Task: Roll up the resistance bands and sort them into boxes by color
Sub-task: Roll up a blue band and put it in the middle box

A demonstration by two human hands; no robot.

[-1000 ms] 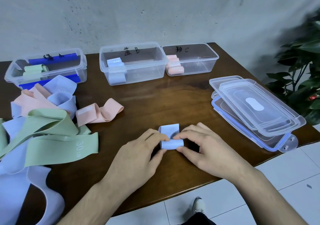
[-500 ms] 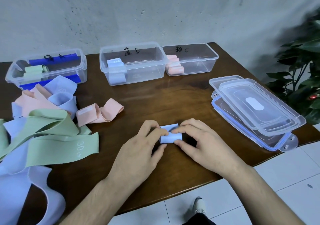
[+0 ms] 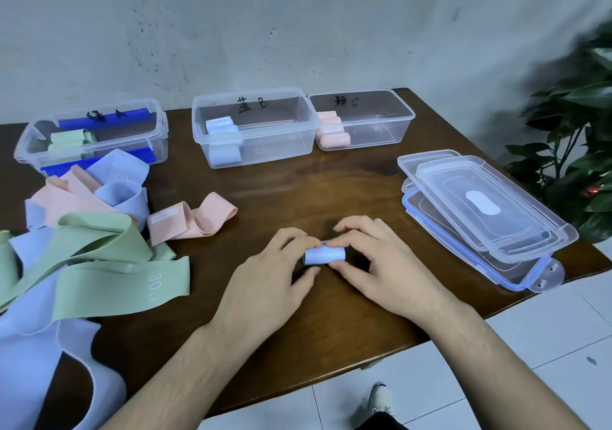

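A light blue band (image 3: 324,256) lies rolled into a tight cylinder on the brown table (image 3: 298,191). My left hand (image 3: 268,277) pinches its left end and my right hand (image 3: 384,264) pinches its right side and front. Three clear boxes stand at the back: the left box (image 3: 91,138) holds green rolls, the middle box (image 3: 255,128) holds light blue rolls, the right box (image 3: 364,121) holds pink rolls. A loose pink band (image 3: 192,219) lies left of my hands. Unrolled green bands (image 3: 109,280) and light blue bands (image 3: 29,373) are heaped at the left.
Stacked clear lids (image 3: 480,211) lie at the table's right edge. A leafy plant (image 3: 576,151) stands beyond the right corner. The table's front edge runs just under my forearms, with white floor tiles (image 3: 546,330) and a shoe (image 3: 379,399) below.
The flat tail of the light blue band has been rolled in, so it now forms a closed cylinder. Both hands shifted slightly away from me with it.
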